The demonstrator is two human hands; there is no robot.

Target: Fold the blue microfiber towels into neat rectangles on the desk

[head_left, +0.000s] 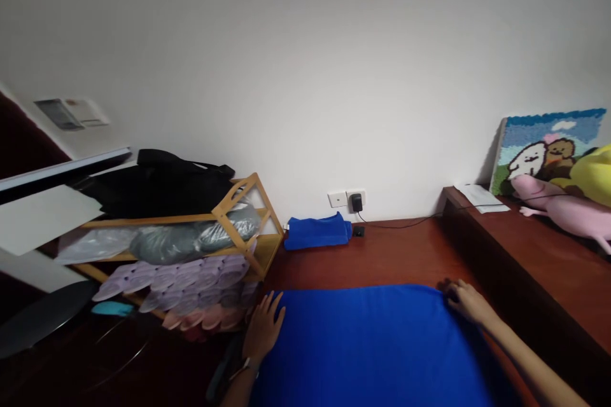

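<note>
A large blue cloth (pixel 363 343) lies spread over the reddish-brown wooden surface and runs out of view at the bottom. On its far left corner rests my left hand (pixel 264 329), open, with the fingers apart and pointing away from me. My right hand (pixel 468 302) touches the far right corner. Its fingers are loosely bent and slightly apart, and no firm grip on the fabric shows. Farther back, a folded blue cloth (pixel 317 232) sits against the wall.
To the left stands a wooden rack (pixel 258 222) with a black bag (pixel 162 184) and purple slippers (pixel 191 276). A black adapter (pixel 356 202) is plugged in at the wall. A raised wooden ledge (pixel 554 248) at right bears a pink plush toy (pixel 563 206) and a dog picture (pixel 548 146).
</note>
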